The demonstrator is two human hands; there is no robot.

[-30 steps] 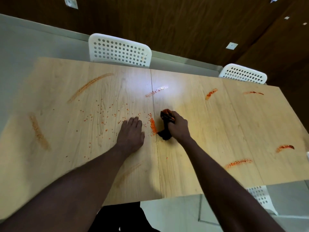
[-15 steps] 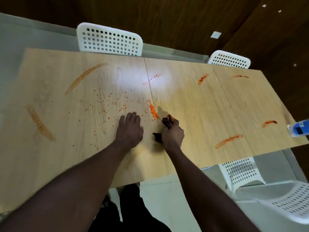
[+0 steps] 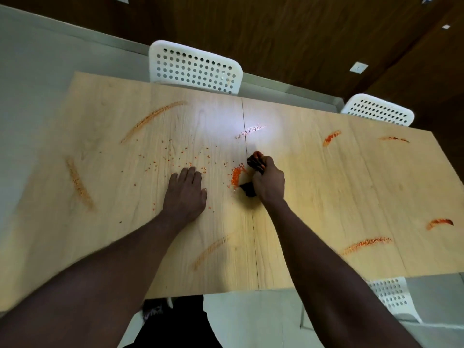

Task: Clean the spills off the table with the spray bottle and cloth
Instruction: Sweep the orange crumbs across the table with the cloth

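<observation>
My right hand [image 3: 268,182] grips a bunched dark cloth [image 3: 254,162] stained orange and presses it on the light wooden table [image 3: 313,197] near the middle seam. Just left of the cloth lies a small heap of orange crumbs [image 3: 235,176]. My left hand [image 3: 185,194] rests flat on the table, fingers straight, among scattered orange specks [image 3: 175,156]. Orange smears mark the table at the far left [image 3: 78,184], back left [image 3: 153,116], back middle [image 3: 249,129], back right [image 3: 331,138] and front right [image 3: 366,244]. The spray bottle is out of view.
Two white perforated chairs stand at the far side [image 3: 194,67] [image 3: 378,113], and another sits under the near edge at right [image 3: 393,297]. A faint smear [image 3: 211,249] lies near the front edge. More red smears sit at the right [image 3: 440,223] [image 3: 393,139].
My right hand has pushed the cloth away from me along the seam, back up beside the crumb heap. The camera has swung left, taking the blue bottle out of view. My left hand stays planted.
</observation>
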